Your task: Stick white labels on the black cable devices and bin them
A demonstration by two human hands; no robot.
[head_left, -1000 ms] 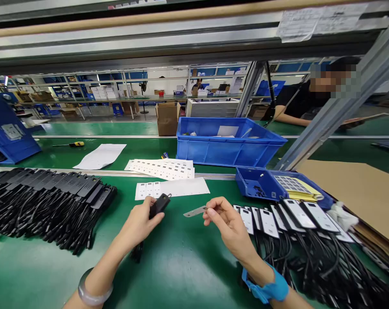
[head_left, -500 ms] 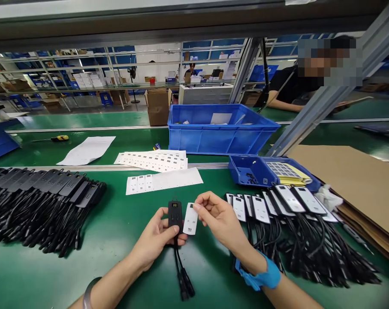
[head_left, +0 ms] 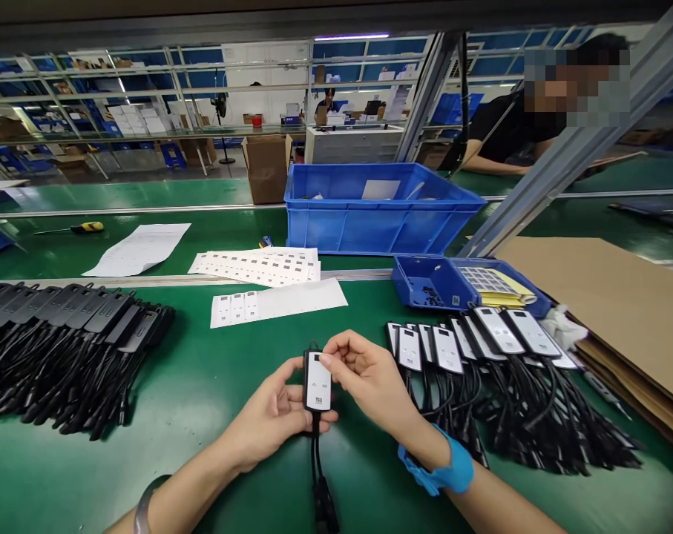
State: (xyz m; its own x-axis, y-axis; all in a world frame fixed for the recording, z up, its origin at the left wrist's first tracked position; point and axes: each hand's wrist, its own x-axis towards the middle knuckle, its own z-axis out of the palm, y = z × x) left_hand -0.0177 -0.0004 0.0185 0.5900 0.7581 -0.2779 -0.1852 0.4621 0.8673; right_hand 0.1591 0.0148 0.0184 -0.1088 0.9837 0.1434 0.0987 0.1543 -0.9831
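My left hand point(head_left: 277, 404) grips a small black control box point(head_left: 306, 386) from its left side and underneath. Two black cables with connectors point(head_left: 323, 500) hang from the box's lower end. Over the box's front lies a white printed label point(head_left: 318, 389) with a dark window at the top and "TS3" near the bottom. My right hand point(head_left: 363, 371) pinches the label's upper right corner between thumb and forefinger. Whether the label is stuck down or only resting there, I cannot tell. A label sheet point(head_left: 297, 300) with a few labels left lies beyond my hands.
Black boxes with cables point(head_left: 99, 315) are piled at left; white-labelled ones point(head_left: 500, 331) lie at right. Behind are more label sheets point(head_left: 252, 265), a large blue bin point(head_left: 369, 226), a small blue tray point(head_left: 430, 297) and a screwdriver point(head_left: 88, 228). Cardboard point(head_left: 608, 297) is at right. A person sits across.
My right hand has brought the white label from beside the black box to over its front face. The box has shifted slightly right in view.
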